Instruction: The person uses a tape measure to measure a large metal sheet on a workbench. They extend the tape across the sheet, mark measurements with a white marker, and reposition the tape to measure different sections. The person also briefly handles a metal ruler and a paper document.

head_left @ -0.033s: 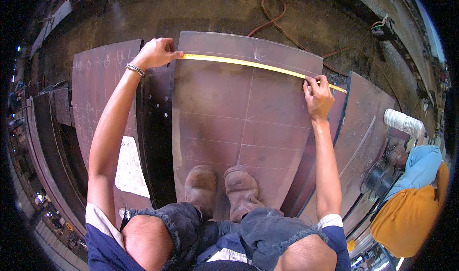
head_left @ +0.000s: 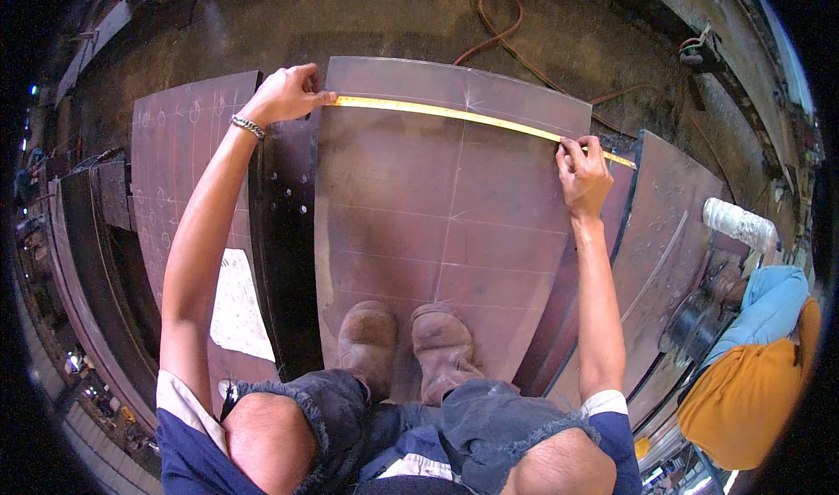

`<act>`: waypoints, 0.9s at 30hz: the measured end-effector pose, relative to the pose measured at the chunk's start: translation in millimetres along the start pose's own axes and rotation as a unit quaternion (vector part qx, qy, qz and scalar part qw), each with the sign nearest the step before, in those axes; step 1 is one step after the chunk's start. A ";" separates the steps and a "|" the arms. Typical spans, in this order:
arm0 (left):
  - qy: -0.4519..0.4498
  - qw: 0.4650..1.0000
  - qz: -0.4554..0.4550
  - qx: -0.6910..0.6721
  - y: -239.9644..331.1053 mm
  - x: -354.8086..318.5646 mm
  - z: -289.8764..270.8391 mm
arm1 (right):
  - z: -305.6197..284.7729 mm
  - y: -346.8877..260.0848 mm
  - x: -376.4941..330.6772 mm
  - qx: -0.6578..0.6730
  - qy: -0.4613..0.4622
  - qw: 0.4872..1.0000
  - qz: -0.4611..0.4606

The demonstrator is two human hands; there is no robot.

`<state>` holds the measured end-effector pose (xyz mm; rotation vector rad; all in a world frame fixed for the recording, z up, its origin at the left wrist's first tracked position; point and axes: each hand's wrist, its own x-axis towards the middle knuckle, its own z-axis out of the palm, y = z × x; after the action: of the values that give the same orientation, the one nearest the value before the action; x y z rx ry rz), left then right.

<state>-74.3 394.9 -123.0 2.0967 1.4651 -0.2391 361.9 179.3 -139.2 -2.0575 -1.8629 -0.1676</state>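
Note:
A yellow tape measure (head_left: 437,110) stretches across the far part of a reddish-brown steel plate (head_left: 393,172) marked with thin pale lines. At the plate's left edge, my left hand (head_left: 284,95) pinches one end of the tape between thumb and fingers. Near the right edge my right hand (head_left: 584,176) is closed on the tape with its fingertips. Beyond that hand a short length of tape runs on over the gap toward the neighbouring plate (head_left: 660,207). My boots (head_left: 441,342) stand on the near part of the marked plate.
Left of a dark gap lies another plate (head_left: 197,145) with chalk circles, and a white sheet (head_left: 238,307) rests near my left forearm. At right are a white wrapped roll (head_left: 738,222), light blue cloth (head_left: 769,303) and orange cloth (head_left: 743,403). A reddish hose (head_left: 524,62) crosses the ground beyond.

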 end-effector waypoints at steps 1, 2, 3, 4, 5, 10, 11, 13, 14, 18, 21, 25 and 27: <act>0.011 1.000 0.005 -0.007 0.3 1.0 1.6 | 0.7 2.1 0.9 -0.007 0.002 1.000 -0.002; 0.023 1.000 0.011 -0.013 1.2 1.6 3.0 | 0.9 3.3 0.5 -0.006 -0.004 1.000 0.013; 0.035 0.999 0.017 -0.020 1.3 2.8 4.9 | 0.9 4.5 0.7 -0.007 -0.006 1.000 0.015; 0.034 0.999 0.014 -0.013 1.3 3.7 6.5 | 0.9 5.7 0.7 -0.009 -0.007 1.000 0.016; 0.032 0.999 0.012 -0.005 1.3 4.5 8.0 | 0.8 6.5 0.4 -0.010 -0.008 1.000 0.018; 0.023 1.000 -0.009 0.016 4.4 5.0 8.8 | -1.1 7.6 0.3 -0.001 -0.020 0.999 0.029; 0.032 0.999 0.000 0.020 1.9 5.0 10.1 | -0.9 7.6 0.3 0.000 -0.019 0.999 0.026; 0.035 0.999 0.004 0.023 5.8 3.5 8.3 | -0.8 7.5 -0.5 0.002 -0.022 0.999 0.028; 0.028 0.999 0.000 0.024 8.0 4.0 6.7 | -1.3 7.2 -0.9 0.003 -0.025 0.999 0.033; 0.032 0.998 0.004 0.048 13.7 5.1 4.7 | 0.1 7.3 -1.8 0.004 -0.019 0.999 0.038; 0.067 0.997 0.032 0.014 5.9 3.4 8.2 | 2.4 5.4 -2.8 -0.001 -0.012 1.000 0.029; 0.020 1.000 -0.004 -0.020 5.8 2.7 3.4 | 3.4 6.5 -0.5 0.004 -0.009 1.000 0.020; 0.032 0.999 0.004 -0.026 5.0 5.7 8.3 | 4.0 8.2 -1.1 0.015 -0.008 0.999 0.044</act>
<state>-66.2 393.7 -130.7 2.0857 1.4832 -0.1287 369.2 179.1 -144.8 -2.1226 -1.7680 -0.1004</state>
